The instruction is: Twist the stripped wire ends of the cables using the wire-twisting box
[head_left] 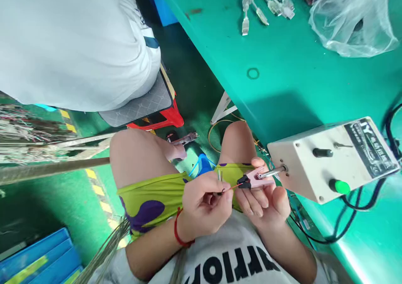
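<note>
My left hand (207, 204), with a red cord at the wrist, is closed in a pinch on thin wires. One orange-red wire (234, 187) runs taut from these fingertips to the black-wrapped jaws of a pink clip (256, 178). Short wire ends (220, 176) stick up above the left fingers. The clip sits on the metal shaft (272, 172) of a beige JY machine box (314, 162). My right hand (264, 200) is palm up under and around the clip, its fingers apart. Whether it touches the clip handles is hard to tell.
On the green table (282, 78) lie clear-plugged cables (248, 7), a plastic bag (354, 20) and a small ring (253, 73). The box has a green button (341, 187) and black cables. A person in white (78, 45) sits at left on a red stool (172, 114). Blue crates (47, 259) stand lower left.
</note>
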Tool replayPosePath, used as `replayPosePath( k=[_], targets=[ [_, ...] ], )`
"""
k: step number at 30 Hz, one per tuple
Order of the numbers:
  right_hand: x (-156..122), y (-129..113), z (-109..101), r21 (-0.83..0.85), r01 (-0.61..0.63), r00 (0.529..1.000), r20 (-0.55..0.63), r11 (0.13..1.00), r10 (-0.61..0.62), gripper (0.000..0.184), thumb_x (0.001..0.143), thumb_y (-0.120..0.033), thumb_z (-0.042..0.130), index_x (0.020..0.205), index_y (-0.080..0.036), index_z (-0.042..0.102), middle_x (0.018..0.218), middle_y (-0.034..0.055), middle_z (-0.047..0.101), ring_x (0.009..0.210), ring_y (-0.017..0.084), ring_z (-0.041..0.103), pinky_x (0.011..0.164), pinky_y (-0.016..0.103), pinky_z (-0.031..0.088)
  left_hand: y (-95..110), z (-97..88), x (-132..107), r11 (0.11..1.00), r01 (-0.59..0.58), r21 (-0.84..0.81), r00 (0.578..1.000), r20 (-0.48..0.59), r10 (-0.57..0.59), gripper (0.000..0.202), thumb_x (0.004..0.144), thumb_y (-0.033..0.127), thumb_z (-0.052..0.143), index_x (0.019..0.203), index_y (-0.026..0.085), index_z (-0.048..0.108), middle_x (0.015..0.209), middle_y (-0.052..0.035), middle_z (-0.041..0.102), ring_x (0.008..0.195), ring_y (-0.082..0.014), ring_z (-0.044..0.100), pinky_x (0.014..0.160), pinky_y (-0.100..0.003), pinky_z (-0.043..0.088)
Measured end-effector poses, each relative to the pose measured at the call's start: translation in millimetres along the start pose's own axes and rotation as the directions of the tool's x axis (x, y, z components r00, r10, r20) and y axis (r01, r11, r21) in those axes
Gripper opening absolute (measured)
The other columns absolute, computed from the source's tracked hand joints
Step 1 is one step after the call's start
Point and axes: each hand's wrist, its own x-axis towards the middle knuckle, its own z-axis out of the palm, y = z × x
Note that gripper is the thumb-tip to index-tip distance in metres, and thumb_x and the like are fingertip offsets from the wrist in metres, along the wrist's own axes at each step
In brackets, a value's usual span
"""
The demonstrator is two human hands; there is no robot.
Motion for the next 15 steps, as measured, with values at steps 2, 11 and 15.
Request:
replayPosePath(
  k=[2, 11, 15],
  targets=[
    [-0.8, 2.3, 0.0, -0.033, 0.006, 1.000, -0.019, 0.999, -0.007, 0.031, 0.104, -0.060, 0.089, 0.125, -0.036, 0.093, 0.047, -0.0175, 0.020, 0.028, 0.003, 0.006, 0.033, 0.021, 0.016, 1.4, -1.3, 0.8, 1.000, -0.001, 0.004, 1.000, 0.007, 0.001, 0.018, 0.102, 0.009, 0.076, 0.109, 0.022, 0.067, 0.075, 0.0044, 0.065, 0.054, -0.0080, 0.049, 0.051, -0.021, 0.039],
    [-0.9, 5.1, -4.2, -0.095, 0.075, 0.996, -0.034, 0.993, -0.078, 0.025, 0.113, -0.056, 0.080, 0.119, -0.038, 0.094, 0.045, -0.0158, 0.017, 0.032, 0.006, 0.006, 0.037, 0.023, 0.014, -2.4, 1.2, 1.8, 1.000, 0.017, -0.024, 1.000, -0.009, -0.018, 0.015, 0.103, 0.011, 0.076, 0.108, 0.023, 0.067, 0.074, 0.0049, 0.063, 0.053, -0.0079, 0.047, 0.050, -0.021, 0.037],
    [-0.8, 5.8, -4.1, -0.101, 0.081, 0.996, -0.034, 0.992, -0.085, 0.025, 0.113, -0.057, 0.080, 0.120, -0.038, 0.094, 0.046, -0.0158, 0.018, 0.033, 0.006, 0.007, 0.039, 0.024, 0.015, -3.3, 1.1, 2.5, 0.999, 0.022, -0.025, 1.000, -0.005, -0.022, 0.017, 0.102, 0.010, 0.076, 0.108, 0.023, 0.067, 0.076, 0.0051, 0.064, 0.054, -0.0076, 0.048, 0.050, -0.021, 0.038]
  ],
)
